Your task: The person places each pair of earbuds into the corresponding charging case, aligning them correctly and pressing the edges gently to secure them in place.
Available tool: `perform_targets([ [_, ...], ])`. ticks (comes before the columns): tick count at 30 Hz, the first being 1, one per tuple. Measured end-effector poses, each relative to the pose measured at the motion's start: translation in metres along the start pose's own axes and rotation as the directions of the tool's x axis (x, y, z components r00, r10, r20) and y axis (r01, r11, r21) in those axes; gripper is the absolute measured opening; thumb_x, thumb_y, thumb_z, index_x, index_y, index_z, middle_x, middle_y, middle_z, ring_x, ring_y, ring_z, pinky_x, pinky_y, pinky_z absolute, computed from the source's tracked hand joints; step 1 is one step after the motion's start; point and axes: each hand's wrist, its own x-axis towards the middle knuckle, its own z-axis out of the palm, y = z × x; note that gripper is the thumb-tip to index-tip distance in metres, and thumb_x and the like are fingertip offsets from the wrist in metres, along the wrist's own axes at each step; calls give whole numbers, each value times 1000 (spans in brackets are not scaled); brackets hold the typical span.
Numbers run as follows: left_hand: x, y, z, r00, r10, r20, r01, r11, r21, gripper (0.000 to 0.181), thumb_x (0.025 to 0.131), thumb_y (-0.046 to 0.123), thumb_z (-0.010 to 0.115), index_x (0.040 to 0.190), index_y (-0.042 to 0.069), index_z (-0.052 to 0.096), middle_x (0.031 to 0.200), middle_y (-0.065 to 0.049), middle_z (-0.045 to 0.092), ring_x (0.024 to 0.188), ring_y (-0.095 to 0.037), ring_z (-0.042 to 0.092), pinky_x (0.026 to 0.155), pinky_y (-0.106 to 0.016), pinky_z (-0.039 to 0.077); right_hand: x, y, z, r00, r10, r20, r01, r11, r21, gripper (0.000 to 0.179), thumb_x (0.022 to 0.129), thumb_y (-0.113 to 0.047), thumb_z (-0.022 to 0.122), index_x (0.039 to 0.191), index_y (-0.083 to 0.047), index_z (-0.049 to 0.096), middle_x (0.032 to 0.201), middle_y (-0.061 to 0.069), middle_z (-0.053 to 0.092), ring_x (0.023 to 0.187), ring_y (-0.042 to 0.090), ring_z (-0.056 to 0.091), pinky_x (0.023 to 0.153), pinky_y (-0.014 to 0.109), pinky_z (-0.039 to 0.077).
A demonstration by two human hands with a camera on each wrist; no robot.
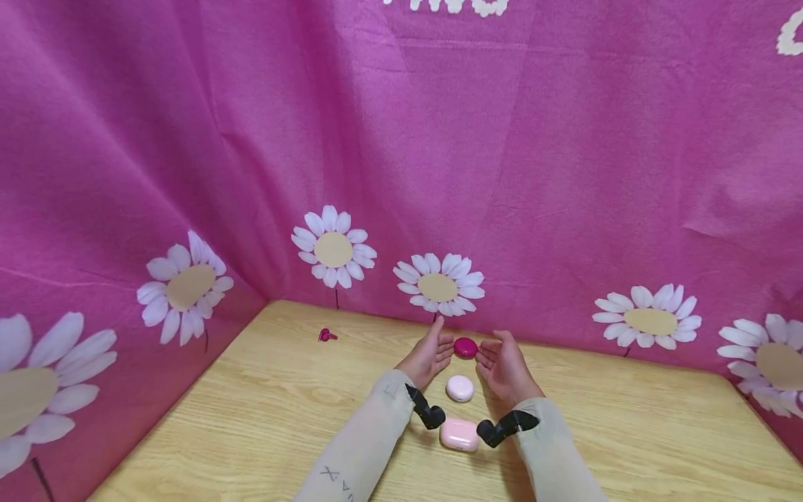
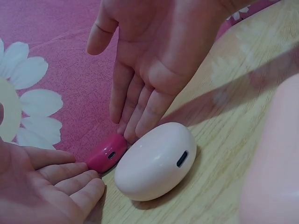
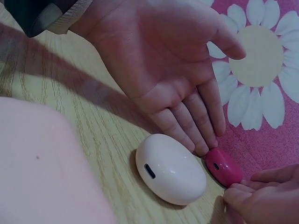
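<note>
A round magenta earbud case (image 1: 465, 347) lies on the table between my two hands. My left hand (image 1: 430, 357) is on its left side and my right hand (image 1: 507, 369) on its right, palms facing each other. Their straight fingers point inward, with fingertips right at the case's sides in both wrist views; the thumbs stand up and away. A small port shows on the near side of the magenta case. Just nearer sits a rounded whitish-pink case (image 2: 156, 161), also with a dark port. Closest to the body is a larger, glossy pink case (image 1: 459, 434) between the forearms.
A small magenta earbud (image 1: 326, 335) lies farther left on the wooden table (image 1: 251, 418). Behind and to the left hangs a magenta cloth (image 1: 439, 139) with daisies. Black mounts (image 1: 507, 427) on both wrists overlap the pink case's sides in the head view.
</note>
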Motion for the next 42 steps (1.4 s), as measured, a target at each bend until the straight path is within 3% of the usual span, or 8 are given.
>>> perform_targets([
  [3, 54, -40, -9, 993, -7, -121, 5, 1000, -20, 78, 101, 51, 30, 138, -17, 35, 142, -33, 38, 135, -43, 34, 113, -48, 26, 0, 0, -1, 1000, 2, -5, -2, 1000, 13, 75, 98, -36, 26, 146, 15, -2, 155, 29, -1, 143, 39, 4, 118, 42, 6],
  [6, 70, -55, -23, 997, 6, -77, -8, 1000, -25, 83, 99, 56, 30, 138, -17, 35, 141, -33, 39, 133, -44, 36, 111, -48, 29, -1, 0, -2, 1000, 0, -4, 0, 1000, 19, 75, 99, -36, 26, 146, 15, -1, 154, 30, 0, 143, 39, 5, 118, 42, 7],
  [9, 69, -56, -29, 999, 10, -44, -12, 999, -37, 83, 99, 55, 30, 137, -18, 35, 140, -34, 40, 133, -44, 37, 110, -48, 31, -1, 0, -3, 1000, -3, 3, 3, 1000, 18, 74, 99, -36, 25, 146, 15, -1, 154, 30, 1, 143, 39, 6, 118, 41, 7],
  [24, 60, -55, -25, 995, 22, -96, -31, 995, -93, 73, 100, 47, 33, 134, -17, 42, 136, -31, 47, 129, -39, 45, 108, -46, 35, -6, 3, -8, 1000, -19, -19, 20, 999, 38, 69, 100, -36, 21, 147, 14, 7, 153, 28, 11, 140, 38, 16, 117, 42, 13],
  [33, 56, -49, -22, 994, 69, -84, -79, 990, -119, 71, 100, 45, 36, 132, -17, 44, 134, -31, 49, 127, -39, 47, 107, -46, 36, -12, 0, -4, 995, -80, -57, 81, 997, 17, 61, 102, -35, 26, 142, 11, 22, 149, 24, 24, 126, 36, 40, 113, 46, 24],
  [36, 53, -44, -18, 991, 94, -94, -107, 984, -140, 66, 100, 41, 36, 132, -17, 45, 132, -31, 51, 125, -39, 49, 108, -46, 36, -15, -3, -1, 989, -131, -71, 128, 990, -52, 56, 103, -30, 28, 142, 11, 25, 149, 24, 27, 125, 37, 42, 113, 45, 25],
  [39, 51, -39, -15, 986, 124, -114, -139, 980, -141, 64, 100, 38, 36, 131, -16, 46, 130, -30, 53, 123, -38, 52, 107, -46, 36, -19, -6, 3, 973, -222, -65, 201, 951, -233, 53, 105, -23, 33, 143, 12, 27, 149, 28, 30, 132, 41, 39, 112, 49, 26],
  [42, 47, -36, -12, 980, 151, -129, -167, 978, -124, 61, 100, 37, 36, 131, -15, 48, 128, -29, 55, 121, -38, 53, 106, -46, 38, -22, -7, 6, 937, -341, -83, 269, 849, -455, 46, 102, -16, 45, 139, 12, 40, 140, 31, 43, 126, 42, 46, 108, 50, 33],
])
